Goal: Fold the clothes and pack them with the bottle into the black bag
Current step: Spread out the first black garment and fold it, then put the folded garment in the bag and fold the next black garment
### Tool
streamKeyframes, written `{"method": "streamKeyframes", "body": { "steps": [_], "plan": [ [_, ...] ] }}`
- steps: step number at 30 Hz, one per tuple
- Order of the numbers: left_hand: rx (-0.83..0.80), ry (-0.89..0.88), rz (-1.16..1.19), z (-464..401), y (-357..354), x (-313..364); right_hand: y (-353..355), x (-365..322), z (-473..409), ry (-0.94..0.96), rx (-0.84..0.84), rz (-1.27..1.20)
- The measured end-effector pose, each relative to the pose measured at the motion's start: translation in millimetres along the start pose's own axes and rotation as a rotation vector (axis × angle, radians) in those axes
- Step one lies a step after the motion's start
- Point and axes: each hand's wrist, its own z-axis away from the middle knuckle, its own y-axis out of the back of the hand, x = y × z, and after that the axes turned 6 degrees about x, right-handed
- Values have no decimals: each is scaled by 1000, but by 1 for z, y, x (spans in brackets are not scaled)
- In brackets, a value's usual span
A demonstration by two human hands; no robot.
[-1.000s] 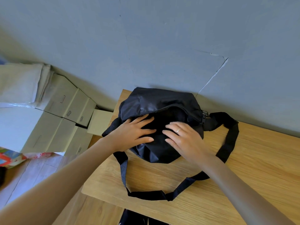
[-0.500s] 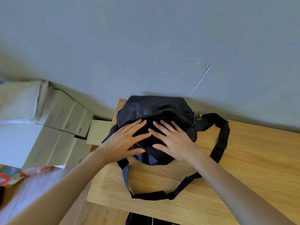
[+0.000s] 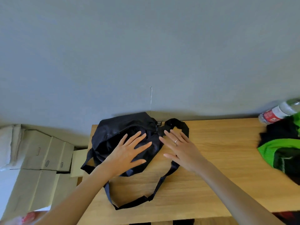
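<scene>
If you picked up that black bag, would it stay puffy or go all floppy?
Probably floppy: the bag is thin, creased cloth that sags under the left hand. It likely weighs little, since it lies slumped and fairly flat on the table. Its strap lies in a loose loop, so it would likely dangle.

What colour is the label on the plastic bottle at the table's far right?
Red with white print, on the clear plastic bottle lying by the wall; head view.
</scene>
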Motion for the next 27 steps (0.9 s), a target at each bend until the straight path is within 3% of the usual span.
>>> {"method": "streamKeyframes", "body": {
  "steps": [8,14,27],
  "plan": [
    [-18,-9,121,-97,5,101,3,99,77,-144,31,-54],
    [-165,-33,129,-183,-1,201,12,199,151,-304,6,-89],
    [-267,-196,124,-354,-40,390,-21,396,279,-631,119,-30]
  ]
}}
